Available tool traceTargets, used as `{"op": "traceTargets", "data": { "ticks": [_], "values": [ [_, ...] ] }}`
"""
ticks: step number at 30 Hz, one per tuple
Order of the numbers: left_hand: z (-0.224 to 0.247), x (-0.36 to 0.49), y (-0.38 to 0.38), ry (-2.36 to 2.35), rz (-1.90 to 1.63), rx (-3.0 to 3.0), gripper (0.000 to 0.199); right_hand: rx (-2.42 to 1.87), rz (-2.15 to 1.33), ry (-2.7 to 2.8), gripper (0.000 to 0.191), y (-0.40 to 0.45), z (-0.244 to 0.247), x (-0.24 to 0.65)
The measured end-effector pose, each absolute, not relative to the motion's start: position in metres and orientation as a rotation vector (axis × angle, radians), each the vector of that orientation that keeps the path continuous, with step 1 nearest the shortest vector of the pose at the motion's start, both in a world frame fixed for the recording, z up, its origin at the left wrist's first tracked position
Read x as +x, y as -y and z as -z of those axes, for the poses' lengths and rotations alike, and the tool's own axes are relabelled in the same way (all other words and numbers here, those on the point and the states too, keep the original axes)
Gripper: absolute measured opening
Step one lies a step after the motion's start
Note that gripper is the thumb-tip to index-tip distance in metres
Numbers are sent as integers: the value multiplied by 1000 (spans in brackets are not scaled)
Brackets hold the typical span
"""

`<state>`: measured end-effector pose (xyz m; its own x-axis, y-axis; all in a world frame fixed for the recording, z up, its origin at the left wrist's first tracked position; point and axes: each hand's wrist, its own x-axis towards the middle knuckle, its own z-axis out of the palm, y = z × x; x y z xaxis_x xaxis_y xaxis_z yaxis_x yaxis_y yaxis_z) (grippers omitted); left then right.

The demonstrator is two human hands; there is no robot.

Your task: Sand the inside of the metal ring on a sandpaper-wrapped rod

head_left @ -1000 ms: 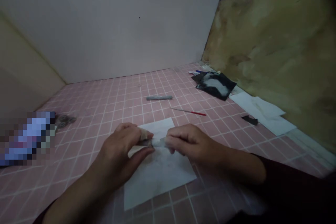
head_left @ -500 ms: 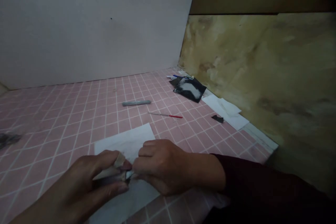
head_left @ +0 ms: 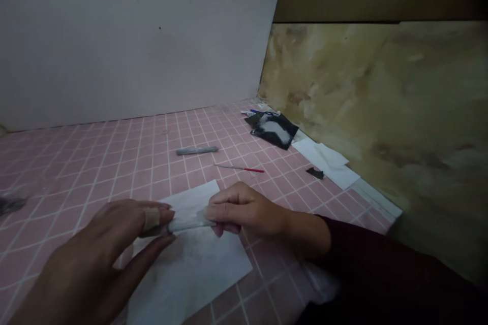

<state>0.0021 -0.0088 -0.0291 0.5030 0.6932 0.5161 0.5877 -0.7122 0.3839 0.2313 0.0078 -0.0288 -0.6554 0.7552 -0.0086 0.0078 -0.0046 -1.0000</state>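
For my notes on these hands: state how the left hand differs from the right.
The left hand wears a tan plaster on a finger; the right hand shows none. The right hand runs into a dark maroon sleeve; the left hand shows no sleeve here. Both hold the ends of a white roll above a white sheet.

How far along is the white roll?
Done: a slim white roll is already formed. In hand: the left hand and right hand pinch its ends over a white sheet. Left: a grey bar and red-tipped rod lie untouched; whether they're needed is unclear.
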Motion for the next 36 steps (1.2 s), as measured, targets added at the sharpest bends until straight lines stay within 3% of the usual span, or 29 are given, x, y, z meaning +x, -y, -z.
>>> {"op": "traceTargets", "data": {
  "ticks": [5, 11, 18, 25, 36],
  "values": [
    [37, 9, 8, -958, -885, 2843, 18, -826, -1949, 1554, 33, -9, 33, 226],
    [23, 9, 9, -1063, -957, 2901, 15, -847, -1883, 1479, 30, -8, 27, 232],
    [20, 14, 13, -977, -776, 2697, 14, -875, -1586, 1937, 32, -2, 27, 228],
    [12, 2, 4, -1055, -470, 2233, 11, -634, -572, 2399, 25, 4, 34, 230],
    [12, 5, 10, -1019, -503, 2063, 13, -638, -626, 2474, 26, 1, 30, 234]
  ]
}}
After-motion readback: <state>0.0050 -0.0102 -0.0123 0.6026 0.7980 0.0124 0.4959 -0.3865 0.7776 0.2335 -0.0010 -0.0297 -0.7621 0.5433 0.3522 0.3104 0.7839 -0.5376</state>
